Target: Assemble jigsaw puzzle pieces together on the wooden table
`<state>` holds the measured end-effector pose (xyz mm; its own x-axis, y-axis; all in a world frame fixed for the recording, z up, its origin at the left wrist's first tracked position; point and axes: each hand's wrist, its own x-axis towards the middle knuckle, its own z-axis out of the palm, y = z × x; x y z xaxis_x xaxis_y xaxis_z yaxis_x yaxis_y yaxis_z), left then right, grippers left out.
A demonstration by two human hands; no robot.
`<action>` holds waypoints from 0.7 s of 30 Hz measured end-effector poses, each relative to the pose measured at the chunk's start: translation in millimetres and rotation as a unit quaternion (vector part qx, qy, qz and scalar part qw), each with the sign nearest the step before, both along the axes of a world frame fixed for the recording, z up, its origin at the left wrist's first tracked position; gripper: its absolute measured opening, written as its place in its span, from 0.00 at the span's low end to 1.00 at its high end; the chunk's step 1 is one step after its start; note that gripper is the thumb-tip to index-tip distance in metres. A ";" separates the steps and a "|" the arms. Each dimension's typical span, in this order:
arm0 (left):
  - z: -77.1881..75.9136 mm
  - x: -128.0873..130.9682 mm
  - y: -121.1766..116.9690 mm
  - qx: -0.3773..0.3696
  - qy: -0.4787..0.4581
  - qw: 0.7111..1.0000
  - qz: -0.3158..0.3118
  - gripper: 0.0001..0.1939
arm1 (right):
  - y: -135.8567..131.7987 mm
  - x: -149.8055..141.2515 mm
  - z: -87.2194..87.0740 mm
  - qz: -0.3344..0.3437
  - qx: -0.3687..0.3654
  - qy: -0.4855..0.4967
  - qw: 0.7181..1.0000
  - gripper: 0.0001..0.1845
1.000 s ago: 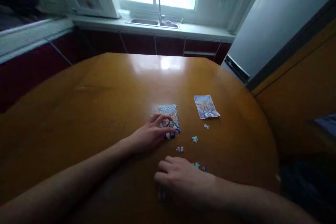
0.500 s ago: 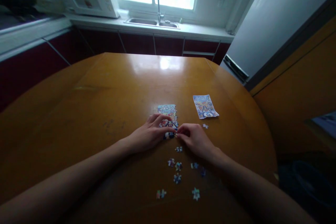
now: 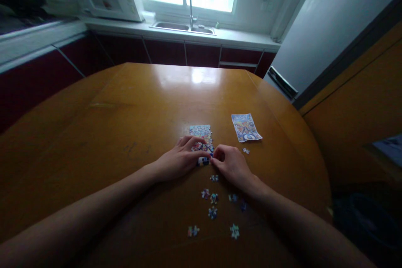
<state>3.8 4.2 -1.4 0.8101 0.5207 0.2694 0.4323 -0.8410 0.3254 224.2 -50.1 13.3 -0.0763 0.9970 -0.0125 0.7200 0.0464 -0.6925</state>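
Note:
A partly assembled jigsaw puzzle (image 3: 201, 130) lies on the wooden table, its lower half partly covered by my left hand (image 3: 182, 155). That hand is open, fingers stretched across the puzzle and thumb reaching to its lower right edge. At the same edge my right hand (image 3: 230, 163) pinches with thumb and forefinger. A puzzle piece between those fingertips is mostly hidden. Just below the hands lies a loose puzzle piece (image 3: 214, 178). Several more loose pieces are scattered nearer to me, among them a pale one (image 3: 234, 231) and a bluish one (image 3: 212, 212).
A creased picture sheet (image 3: 246, 127) lies right of the puzzle, with a single piece (image 3: 246, 150) below it. Past the table (image 3: 141, 92) stand a counter with a sink (image 3: 171, 26) and a microwave (image 3: 108, 2). A fridge (image 3: 301, 29) is at the right.
My right fingers have shifted slightly at the puzzle's lower right edge, the forefinger arching more. My left hand stays almost where it was, and the loose pieces have not moved.

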 end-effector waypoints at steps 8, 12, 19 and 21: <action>0.6 -1.1 0.5 -0.001 -0.007 1.000 -0.011 0.17 | -0.4 -1.8 2.4 -0.009 -0.008 -0.007 1.000 0.05; 0.6 -0.2 0.8 0.013 -0.010 1.000 -0.015 0.16 | 3.7 2.9 2.2 0.020 -0.014 0.019 1.000 0.05; 0.7 0.2 0.2 0.009 -0.003 1.000 -0.008 0.16 | 7.9 21.0 11.7 0.095 0.041 0.051 0.993 0.10; 1.0 -0.3 0.4 0.007 -0.005 1.000 -0.008 0.16 | 6.1 21.6 14.4 0.140 0.040 0.017 0.989 0.12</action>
<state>3.5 4.6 -0.5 0.8149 0.5046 0.2851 0.4159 -0.8518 0.3187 245.8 -43.9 27.7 -0.3495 0.9342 0.0720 0.6480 0.2965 -0.7016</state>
